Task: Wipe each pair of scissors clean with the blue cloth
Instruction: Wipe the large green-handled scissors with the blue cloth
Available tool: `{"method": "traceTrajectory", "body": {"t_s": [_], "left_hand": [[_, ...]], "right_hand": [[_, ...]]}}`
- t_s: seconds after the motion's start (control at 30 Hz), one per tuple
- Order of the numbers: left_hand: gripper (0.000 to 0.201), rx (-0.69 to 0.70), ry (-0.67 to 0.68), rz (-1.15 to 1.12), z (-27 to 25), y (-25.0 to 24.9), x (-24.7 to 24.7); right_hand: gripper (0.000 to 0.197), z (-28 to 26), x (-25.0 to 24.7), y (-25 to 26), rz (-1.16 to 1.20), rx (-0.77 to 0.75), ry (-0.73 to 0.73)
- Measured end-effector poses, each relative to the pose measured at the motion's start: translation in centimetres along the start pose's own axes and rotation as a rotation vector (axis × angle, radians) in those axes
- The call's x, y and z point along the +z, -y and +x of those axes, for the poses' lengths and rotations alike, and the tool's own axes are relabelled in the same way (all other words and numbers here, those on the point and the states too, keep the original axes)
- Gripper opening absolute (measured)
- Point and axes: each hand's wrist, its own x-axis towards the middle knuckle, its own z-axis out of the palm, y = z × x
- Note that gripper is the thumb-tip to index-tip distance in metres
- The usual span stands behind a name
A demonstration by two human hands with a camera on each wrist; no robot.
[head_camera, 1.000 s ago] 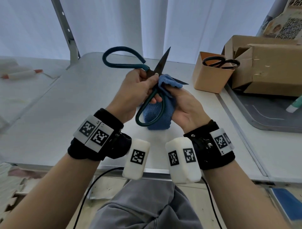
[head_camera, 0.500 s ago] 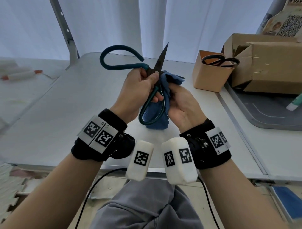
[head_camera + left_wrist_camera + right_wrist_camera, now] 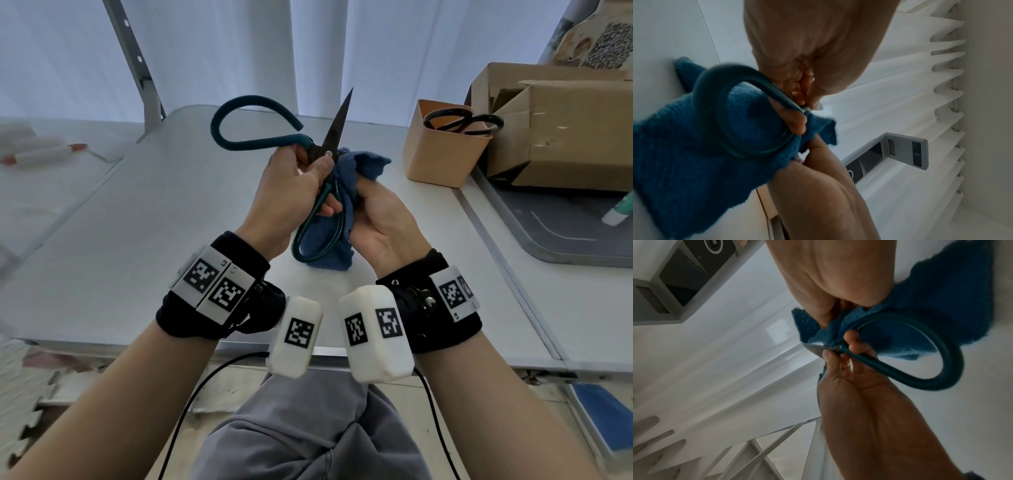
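Since the earlier frame, both hands have shifted slightly away from me, and the blue cloth (image 3: 346, 178) now bunches higher at the pivot, covering the second blade; I see one dark blade of the teal scissors (image 3: 330, 137) pointing up and away, with one handle loop arching to the left and the other hanging below the hands; my left hand (image 3: 291, 192) grasps the scissors at the pivot, fingers (image 3: 851, 344) curled round the lower handle shank; my right hand (image 3: 383, 219) clenches the cloth, its thumb pressing the fabric against the scissors; the cloth trails down behind the lower loop; both items are held above the counter (image 3: 137, 219), not touching it; a second pair of black scissors (image 3: 462, 123) stands in the tan holder (image 3: 442, 154) at the right, beside a cardboard box (image 3: 561, 130).
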Motion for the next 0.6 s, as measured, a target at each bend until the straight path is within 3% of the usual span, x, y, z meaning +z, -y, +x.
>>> {"method": "traceTrajectory", "body": {"t_s": [0.1,0.27,0.43,0.53,0.6], "left_hand": [[0.023,-0.005,0.011,0.002,0.0,0.4,0.0],[0.020,0.045,0.003,0.069,0.1,0.6,0.2],[0.028,0.037,-0.009,0.062,0.3,0.7,0.3],[0.028,0.032,-0.004,0.061,0.4,0.7,0.2],[0.027,0.038,0.000,0.078,0.3,0.8,0.3]], "right_hand": [[0.017,0.2,0.2,-0.2,-0.010,-0.022,-0.023],[0.048,0.4,0.7,-0.6,-0.008,-0.030,-0.176],[0.040,0.4,0.3,0.2,0.022,-0.023,-0.142],[0.020,0.2,0.2,0.8,0.003,0.001,-0.091],[0.023,0.3,0.3,0.7,0.021,0.003,-0.116]]}}
